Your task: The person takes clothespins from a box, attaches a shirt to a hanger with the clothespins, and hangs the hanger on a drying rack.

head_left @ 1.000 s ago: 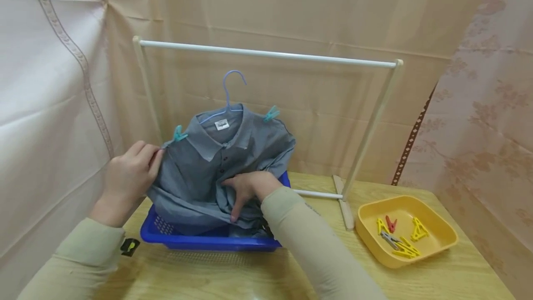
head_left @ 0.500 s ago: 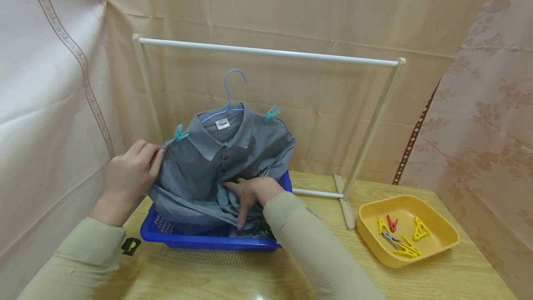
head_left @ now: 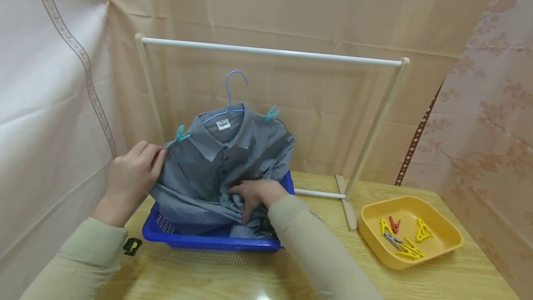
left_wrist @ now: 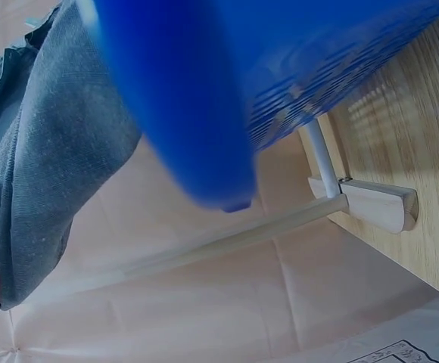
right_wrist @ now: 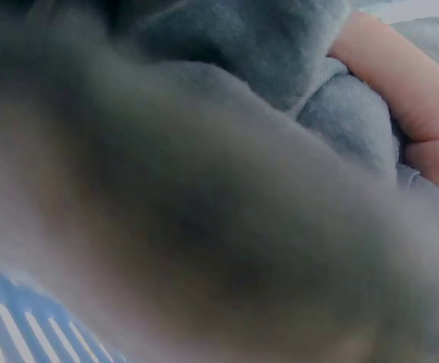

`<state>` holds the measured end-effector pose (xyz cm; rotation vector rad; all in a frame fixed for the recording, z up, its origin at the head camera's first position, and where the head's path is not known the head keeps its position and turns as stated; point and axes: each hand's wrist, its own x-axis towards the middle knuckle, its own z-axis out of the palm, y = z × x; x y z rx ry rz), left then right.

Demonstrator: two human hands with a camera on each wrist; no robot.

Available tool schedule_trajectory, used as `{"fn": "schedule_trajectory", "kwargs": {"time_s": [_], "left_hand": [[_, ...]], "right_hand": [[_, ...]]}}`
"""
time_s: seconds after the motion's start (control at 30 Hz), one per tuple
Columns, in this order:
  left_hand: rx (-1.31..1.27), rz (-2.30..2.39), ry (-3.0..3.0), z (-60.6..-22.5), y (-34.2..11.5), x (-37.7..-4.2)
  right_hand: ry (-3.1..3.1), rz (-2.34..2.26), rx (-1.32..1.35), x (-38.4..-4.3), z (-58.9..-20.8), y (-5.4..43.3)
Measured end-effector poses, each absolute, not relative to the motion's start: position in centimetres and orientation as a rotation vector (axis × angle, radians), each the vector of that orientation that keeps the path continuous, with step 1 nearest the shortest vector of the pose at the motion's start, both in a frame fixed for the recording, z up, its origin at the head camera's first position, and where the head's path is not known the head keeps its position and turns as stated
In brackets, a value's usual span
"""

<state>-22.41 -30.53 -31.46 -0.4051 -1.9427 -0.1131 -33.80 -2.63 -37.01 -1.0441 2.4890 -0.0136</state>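
lightly creased left sleeve (head_left: 77, 258) in pale khaki, matching right sleeve (head_left: 322, 249), wide plain cuffs (head_left: 97, 242)

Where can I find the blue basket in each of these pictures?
Head view: blue basket in the lower half, left of centre, partly covered by the grey shirt.
Left wrist: basket large across the top, blurred in part.
Right wrist: only slats, apparently the basket's, bottom-left corner.
Shared landmark: grey shirt; mid-picture in head, upper left in left wrist, top in right wrist.

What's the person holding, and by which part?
The left hand pinches the shirt by its sleeve, near a teal clip. Whether the right hand grips it, I can't tell.
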Motion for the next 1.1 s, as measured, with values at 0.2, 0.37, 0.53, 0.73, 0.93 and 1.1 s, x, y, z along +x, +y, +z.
{"fn": "schedule_trajectory", "kwargs": {"time_s": [0.2,0.37,0.53,0.73,0.93,1.1], "left_hand": [[-0.407,-0.103,-1.944,-31.5,-30.5,-22.3],[-0.406,-0.105,-1.956,-31.5,-30.4,-22.2],[-0.407,-0.103,-1.968,-31.7,-30.3,-22.1],[-0.408,-0.105,-1.963,-31.6,-30.2,-22.1],[-0.400,-0.116,-1.958,-31.4,-30.1,-22.0],[-0.381,-0.112,-1.938,-31.5,-30.1,-21.9]], "right_hand": [[2.472,-0.069,-1.106,-34.1,-36.9,-2.3],[2.469,-0.078,-1.172,-34.4,-36.9,-2.1],[2.460,-0.109,-1.197,-34.4,-36.7,-1.9],[2.474,-0.116,-1.283,-34.6,-36.3,-1.5],[2.464,-0.153,-1.340,-34.8,-35.9,-1.2],[2.450,-0.181,-1.374,-34.9,-35.5,-1.2]]}}
